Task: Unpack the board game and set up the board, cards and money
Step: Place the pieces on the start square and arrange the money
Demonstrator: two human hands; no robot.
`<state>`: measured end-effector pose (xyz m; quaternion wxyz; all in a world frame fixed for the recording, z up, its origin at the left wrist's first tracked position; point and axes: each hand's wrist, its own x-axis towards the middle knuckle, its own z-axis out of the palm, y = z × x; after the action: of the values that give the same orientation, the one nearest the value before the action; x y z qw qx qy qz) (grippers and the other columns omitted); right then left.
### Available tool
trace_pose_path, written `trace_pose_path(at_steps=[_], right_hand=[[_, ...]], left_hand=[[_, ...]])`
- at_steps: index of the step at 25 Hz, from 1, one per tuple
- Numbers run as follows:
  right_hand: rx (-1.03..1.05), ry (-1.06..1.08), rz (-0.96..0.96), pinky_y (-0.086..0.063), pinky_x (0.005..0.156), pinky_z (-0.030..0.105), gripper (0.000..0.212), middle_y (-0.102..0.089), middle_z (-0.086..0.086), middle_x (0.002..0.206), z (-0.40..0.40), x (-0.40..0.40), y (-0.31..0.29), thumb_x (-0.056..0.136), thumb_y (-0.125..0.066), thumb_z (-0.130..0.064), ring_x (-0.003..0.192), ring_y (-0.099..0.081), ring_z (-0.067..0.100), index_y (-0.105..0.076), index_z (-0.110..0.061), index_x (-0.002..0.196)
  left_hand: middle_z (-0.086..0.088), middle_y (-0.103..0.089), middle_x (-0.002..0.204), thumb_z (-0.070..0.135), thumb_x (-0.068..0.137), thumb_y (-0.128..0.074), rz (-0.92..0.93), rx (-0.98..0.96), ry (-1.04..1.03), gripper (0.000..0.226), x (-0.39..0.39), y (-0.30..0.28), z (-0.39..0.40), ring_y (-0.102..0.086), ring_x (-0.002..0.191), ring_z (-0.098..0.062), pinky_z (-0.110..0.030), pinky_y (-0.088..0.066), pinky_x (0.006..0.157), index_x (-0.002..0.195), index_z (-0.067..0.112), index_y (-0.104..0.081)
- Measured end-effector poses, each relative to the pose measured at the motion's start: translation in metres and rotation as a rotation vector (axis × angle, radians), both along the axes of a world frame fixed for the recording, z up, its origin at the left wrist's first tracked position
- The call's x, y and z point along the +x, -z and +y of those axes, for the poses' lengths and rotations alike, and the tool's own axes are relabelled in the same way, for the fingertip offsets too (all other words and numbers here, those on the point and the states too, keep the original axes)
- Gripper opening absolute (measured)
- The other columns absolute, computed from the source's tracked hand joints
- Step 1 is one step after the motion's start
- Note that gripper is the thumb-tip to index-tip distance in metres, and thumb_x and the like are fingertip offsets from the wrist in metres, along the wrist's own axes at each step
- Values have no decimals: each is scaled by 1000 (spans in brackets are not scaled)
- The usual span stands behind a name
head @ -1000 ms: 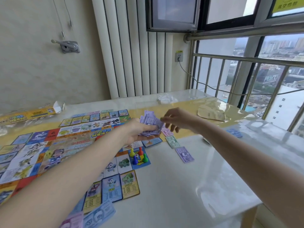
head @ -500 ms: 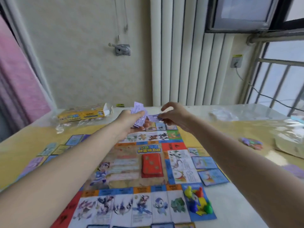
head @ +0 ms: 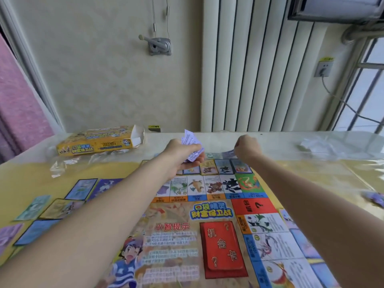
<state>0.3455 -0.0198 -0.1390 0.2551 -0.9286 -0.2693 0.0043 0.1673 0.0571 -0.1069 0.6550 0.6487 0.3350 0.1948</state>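
Note:
The colourful game board (head: 216, 215) lies flat on the table, with a red card stack (head: 223, 248) at its centre. My left hand (head: 180, 154) is over the board's far edge, shut on a wad of purple paper money (head: 191, 145). My right hand (head: 247, 148) is just to the right, fingers pinched on a single banknote (head: 228, 153) low over the table beyond the board's far edge. Another note (head: 212, 155) lies flat between my hands. Property cards (head: 83, 189) lie in rows left of the board.
The opened yellow game box (head: 97, 143) lies at the far left with clear plastic wrap (head: 68, 165) in front of it. Crumpled plastic (head: 315, 146) sits at the far right, more notes (head: 376, 199) at the right edge. A wall and radiator stand close behind the table.
My view swung left from the table's right side to the board's far edge. Both hands moved forward; my right hand drew a note from the wad and lowered it to the table.

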Motion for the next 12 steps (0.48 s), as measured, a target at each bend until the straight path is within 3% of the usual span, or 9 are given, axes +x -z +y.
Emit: trace_pose_path(at_steps=[4, 7, 9, 12], right_hand=[[-251, -49, -186, -43, 81, 36, 25, -48, 19, 120, -6, -3, 6, 90, -44, -1, 112, -45, 34, -58, -1, 111], [-94, -74, -243, -43, 80, 35, 22, -48, 19, 118, -4, -24, -19, 90, -47, -6, 109, -46, 32, -60, 2, 106], [123, -253, 13, -47, 71, 33, 26, -60, 17, 95, 3, -54, -41, 93, -48, -16, 86, -58, 28, -62, 5, 99], [274, -477, 526, -47, 54, 23, 33, -59, 11, 71, 8, -118, -58, 92, -53, -29, 56, -54, 18, -61, -1, 78]], left_hand=[[-8, -61, 66, 13, 91, -59, 46, -6, 7, 10, -4, 11, 2, -55, 35, -4, -14, -43, 37, 88, 3, -59], [-3, -65, 55, 15, 89, -62, 78, 13, 35, 11, -20, 10, 1, -59, 40, -5, -14, -44, 38, 84, 5, -60], [-1, -65, 52, 19, 84, -68, 63, 11, 30, 14, -34, 5, -3, -61, 42, -6, -15, -44, 38, 85, 6, -61], [1, -64, 51, 25, 80, -72, -10, 3, -53, 19, -65, -2, -8, -57, 40, -5, -13, -39, 36, 87, 9, -62]])
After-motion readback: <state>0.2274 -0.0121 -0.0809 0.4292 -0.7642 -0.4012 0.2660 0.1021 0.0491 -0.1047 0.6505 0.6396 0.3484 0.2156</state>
